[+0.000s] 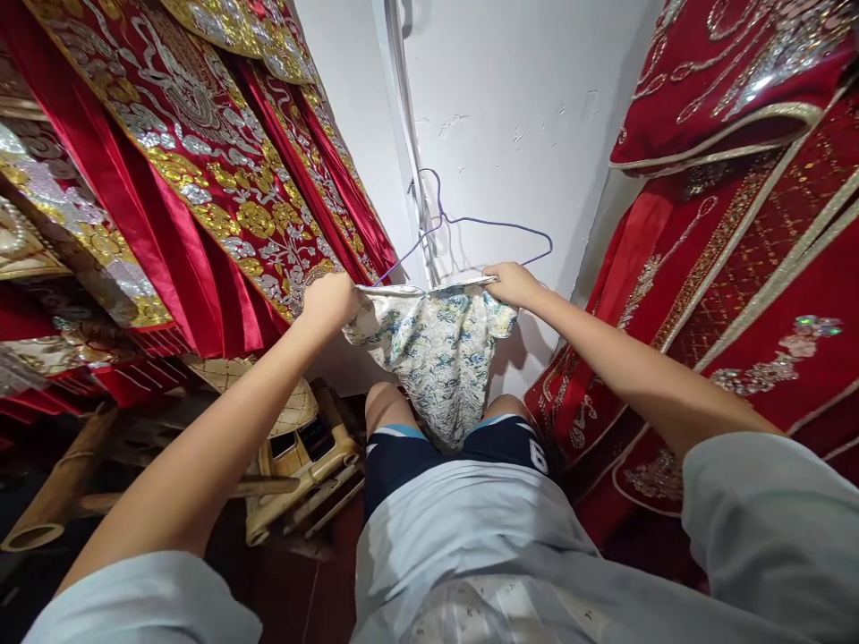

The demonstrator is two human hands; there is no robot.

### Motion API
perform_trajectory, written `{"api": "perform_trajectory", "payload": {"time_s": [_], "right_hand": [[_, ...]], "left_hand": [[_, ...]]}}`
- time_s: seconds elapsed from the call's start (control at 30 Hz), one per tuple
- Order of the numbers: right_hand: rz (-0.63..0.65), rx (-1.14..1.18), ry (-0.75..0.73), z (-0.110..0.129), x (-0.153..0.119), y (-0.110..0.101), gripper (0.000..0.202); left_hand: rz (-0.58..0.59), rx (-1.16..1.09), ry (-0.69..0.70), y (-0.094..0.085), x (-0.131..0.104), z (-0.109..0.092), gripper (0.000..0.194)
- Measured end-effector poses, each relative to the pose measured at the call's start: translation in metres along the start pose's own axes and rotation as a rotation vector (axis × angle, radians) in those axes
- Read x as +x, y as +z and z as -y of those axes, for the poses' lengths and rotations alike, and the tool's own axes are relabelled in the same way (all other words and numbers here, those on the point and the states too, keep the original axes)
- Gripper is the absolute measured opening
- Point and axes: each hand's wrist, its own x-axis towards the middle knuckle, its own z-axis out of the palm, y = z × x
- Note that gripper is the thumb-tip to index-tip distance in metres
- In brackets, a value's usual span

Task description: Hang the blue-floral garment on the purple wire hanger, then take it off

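A short-sleeved garment (443, 358), cream with a blue and yellow pattern, hangs in front of my knees. My left hand (328, 300) grips its upper edge near the left shoulder, fingers closed. On the other side my right hand (514, 284) pinches the same edge near the right shoulder. Between the two hands the top edge is stretched nearly straight. Just above it is a purple wire hanger (497, 224), its hook at a thin vertical rail (406, 134) on the wall. Whether the hanger's lower part sits inside the garment is hidden.
Red costumes with gold and silver embroidery (221, 179) hang at the left. More red beaded dresses (704, 268) hang close by my right arm. A white wall (510, 107) stands ahead. A bamboo chair (322, 465) is at the lower left.
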Motion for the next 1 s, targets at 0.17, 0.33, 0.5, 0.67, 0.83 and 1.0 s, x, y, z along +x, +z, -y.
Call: {"api": "perform_trajectory", "payload": {"time_s": [0.17, 0.33, 0.5, 0.67, 0.83, 1.0], "right_hand": [[0.057, 0.065, -0.053, 0.008, -0.007, 0.001, 0.017], [0.085, 0.084, -0.068, 0.026, -0.012, 0.013, 0.017], [-0.095, 0.140, -0.028, 0.014, -0.014, 0.006, 0.040], [-0.286, 0.311, 0.151, -0.028, -0.001, -0.022, 0.083], [-0.103, 0.307, 0.143, -0.041, 0.008, -0.035, 0.035], [-0.199, 0.203, 0.135, -0.033, 0.010, -0.029, 0.072]], "left_hand": [[-0.170, -0.301, 0.078, 0.003, 0.025, 0.008, 0.024], [-0.168, -0.815, 0.200, 0.012, 0.055, -0.029, 0.034], [-0.294, -0.720, 0.269, 0.021, 0.057, -0.037, 0.033], [-0.268, -0.597, 0.311, 0.020, 0.055, -0.024, 0.030], [-0.231, -0.599, 0.325, 0.018, 0.052, -0.024, 0.028], [-0.274, -0.625, 0.313, 0.015, 0.046, -0.025, 0.033]]}}
